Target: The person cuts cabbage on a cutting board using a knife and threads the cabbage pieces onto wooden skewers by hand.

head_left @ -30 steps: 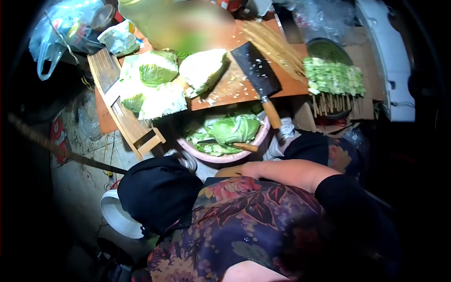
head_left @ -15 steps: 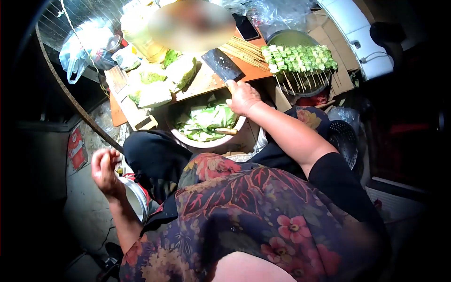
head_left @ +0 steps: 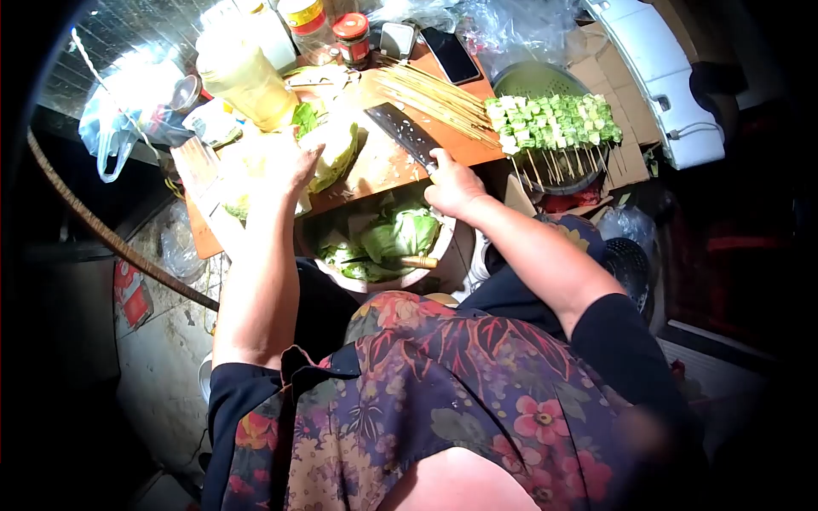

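My right hand (head_left: 456, 189) is wrapped round the handle of a cleaver (head_left: 400, 134), whose dark blade, flecked with white bits, lies over the orange board (head_left: 379, 170). My left hand (head_left: 285, 166) reaches over the pale cabbage pieces (head_left: 336, 157) at the board's left; glare washes out its fingers, so I cannot tell whether it grips one. Below the board's front edge, a round tub (head_left: 354, 284) holds cabbage leaves (head_left: 400, 234) and something with a wooden handle (head_left: 419, 262).
Bamboo skewers (head_left: 434, 98) lie on the board near a phone (head_left: 450, 55) and a red-lidded jar (head_left: 351, 38). Skewered green cubes (head_left: 554, 123) rest across a pot (head_left: 538, 78) at the right. A yellowish plastic jug (head_left: 243, 81) and a plastic bag (head_left: 123, 119) stand at the left.
My left hand has moved from beside my left knee up and forward to the cabbage on the board. My right hand still holds the cleaver, and the view has shifted slightly.
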Demonstrator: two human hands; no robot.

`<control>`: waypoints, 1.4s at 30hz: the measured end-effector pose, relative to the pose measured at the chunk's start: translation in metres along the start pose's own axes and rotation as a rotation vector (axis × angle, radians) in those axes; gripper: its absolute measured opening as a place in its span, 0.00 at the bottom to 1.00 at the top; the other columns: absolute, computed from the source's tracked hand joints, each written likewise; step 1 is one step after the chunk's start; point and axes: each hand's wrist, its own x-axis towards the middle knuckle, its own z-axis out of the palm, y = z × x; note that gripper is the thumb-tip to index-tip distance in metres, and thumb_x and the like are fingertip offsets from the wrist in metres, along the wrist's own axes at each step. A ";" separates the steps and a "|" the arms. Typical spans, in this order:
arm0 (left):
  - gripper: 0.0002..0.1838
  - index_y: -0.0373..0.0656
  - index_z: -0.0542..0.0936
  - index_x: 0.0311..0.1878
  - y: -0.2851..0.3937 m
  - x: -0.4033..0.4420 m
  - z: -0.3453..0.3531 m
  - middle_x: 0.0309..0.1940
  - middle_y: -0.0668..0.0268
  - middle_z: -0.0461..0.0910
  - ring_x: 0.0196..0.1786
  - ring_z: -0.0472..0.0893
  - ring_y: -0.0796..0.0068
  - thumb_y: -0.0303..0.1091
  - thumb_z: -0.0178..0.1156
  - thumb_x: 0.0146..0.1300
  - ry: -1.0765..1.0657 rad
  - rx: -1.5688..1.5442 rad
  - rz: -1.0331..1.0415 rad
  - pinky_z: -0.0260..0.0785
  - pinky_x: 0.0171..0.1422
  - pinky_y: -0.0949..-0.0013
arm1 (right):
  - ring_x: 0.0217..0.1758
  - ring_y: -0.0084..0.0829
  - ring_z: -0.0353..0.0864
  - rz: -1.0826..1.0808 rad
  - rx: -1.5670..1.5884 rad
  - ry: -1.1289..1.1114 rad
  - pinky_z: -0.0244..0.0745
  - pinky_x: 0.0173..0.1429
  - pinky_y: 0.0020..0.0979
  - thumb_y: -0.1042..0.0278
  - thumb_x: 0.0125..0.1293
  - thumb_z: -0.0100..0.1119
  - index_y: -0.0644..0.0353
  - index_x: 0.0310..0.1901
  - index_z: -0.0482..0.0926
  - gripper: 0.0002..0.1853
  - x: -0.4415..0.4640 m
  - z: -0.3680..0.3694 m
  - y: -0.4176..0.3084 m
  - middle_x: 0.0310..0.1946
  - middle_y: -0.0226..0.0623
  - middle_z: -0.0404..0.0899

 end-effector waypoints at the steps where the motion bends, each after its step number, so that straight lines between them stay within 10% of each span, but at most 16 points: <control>1: 0.38 0.35 0.67 0.65 -0.003 0.005 0.006 0.56 0.43 0.75 0.60 0.74 0.49 0.48 0.65 0.56 -0.011 -0.008 -0.001 0.65 0.64 0.58 | 0.57 0.48 0.77 0.004 0.047 0.024 0.70 0.62 0.40 0.65 0.54 0.56 0.55 0.66 0.60 0.35 -0.007 -0.012 -0.006 0.52 0.54 0.77; 9: 0.32 0.44 0.71 0.63 -0.020 0.047 0.049 0.45 0.45 0.81 0.52 0.80 0.53 0.48 0.66 0.58 -0.078 0.105 -0.014 0.70 0.58 0.59 | 0.37 0.31 0.80 -0.246 0.351 -0.099 0.74 0.47 0.30 0.63 0.52 0.60 0.63 0.57 0.72 0.29 -0.013 -0.021 -0.004 0.33 0.41 0.79; 16: 0.21 0.45 0.81 0.51 0.006 0.037 0.037 0.34 0.53 0.85 0.40 0.84 0.60 0.45 0.66 0.56 -0.189 0.156 -0.052 0.74 0.48 0.63 | 0.41 0.50 0.81 -0.331 0.387 -0.066 0.75 0.47 0.40 0.59 0.56 0.58 0.62 0.56 0.72 0.26 -0.015 -0.004 -0.017 0.34 0.54 0.80; 32: 0.19 0.47 0.78 0.53 0.010 0.035 0.044 0.39 0.55 0.83 0.44 0.83 0.54 0.47 0.56 0.64 -0.353 0.186 -0.081 0.75 0.48 0.60 | 0.42 0.51 0.81 -0.309 0.303 -0.169 0.76 0.48 0.42 0.59 0.62 0.55 0.64 0.57 0.70 0.25 -0.008 0.011 -0.014 0.37 0.54 0.80; 38: 0.20 0.45 0.79 0.52 -0.027 0.053 0.068 0.39 0.52 0.83 0.45 0.82 0.52 0.47 0.57 0.63 -0.384 0.348 0.194 0.74 0.51 0.56 | 0.44 0.55 0.80 -0.252 0.334 -0.235 0.74 0.51 0.46 0.60 0.63 0.52 0.69 0.47 0.73 0.19 -0.003 0.002 -0.023 0.36 0.59 0.80; 42: 0.21 0.46 0.78 0.53 0.020 0.035 0.045 0.39 0.50 0.83 0.45 0.83 0.52 0.46 0.60 0.60 -0.336 0.234 -0.073 0.74 0.52 0.56 | 0.47 0.53 0.80 -0.181 0.281 -0.336 0.73 0.53 0.44 0.61 0.63 0.52 0.70 0.48 0.74 0.20 0.009 -0.009 -0.029 0.39 0.59 0.80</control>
